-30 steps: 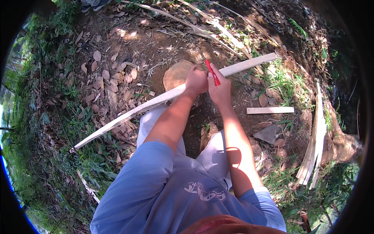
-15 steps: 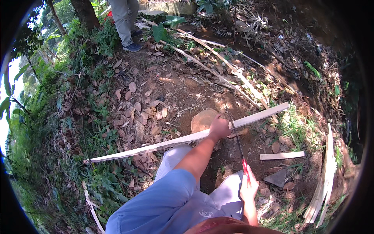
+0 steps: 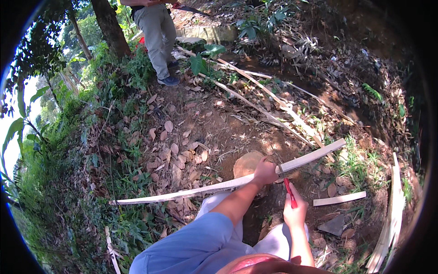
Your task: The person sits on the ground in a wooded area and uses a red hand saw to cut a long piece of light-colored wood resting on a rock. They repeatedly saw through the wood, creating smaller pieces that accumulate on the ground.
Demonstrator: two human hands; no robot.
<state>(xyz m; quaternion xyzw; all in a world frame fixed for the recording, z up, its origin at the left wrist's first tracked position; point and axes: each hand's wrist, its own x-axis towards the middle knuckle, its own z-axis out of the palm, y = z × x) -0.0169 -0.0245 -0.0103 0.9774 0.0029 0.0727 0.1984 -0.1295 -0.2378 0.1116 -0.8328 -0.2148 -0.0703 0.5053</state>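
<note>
My left hand (image 3: 265, 172) is closed around a long pale wooden strip (image 3: 315, 159), pressing it against a round-cut stump (image 3: 246, 164). The strip runs across in front of me, tilted up to the right, its left end over the weeds. In my right hand (image 3: 295, 211) is the red handle of a handsaw (image 3: 289, 188). Its thin dark blade crosses the strip just right of my left fingers. Most of the blade is hard to make out. A short offcut (image 3: 339, 199) lies on the soil to the right of my right hand.
A bundle of split strips (image 3: 391, 219) lies at the right. Long strips (image 3: 267, 109) stretch over the ground ahead. Near my right knee lies a flat grey stone (image 3: 333, 225). Another person (image 3: 157, 41) stands at the far left, holding a red-handled, dark-bladed tool (image 3: 189, 8).
My right hand has pushed the saw forward, bringing its handle close to the strip. My left hand keeps its hold. The view has tilted up, showing more of the other person.
</note>
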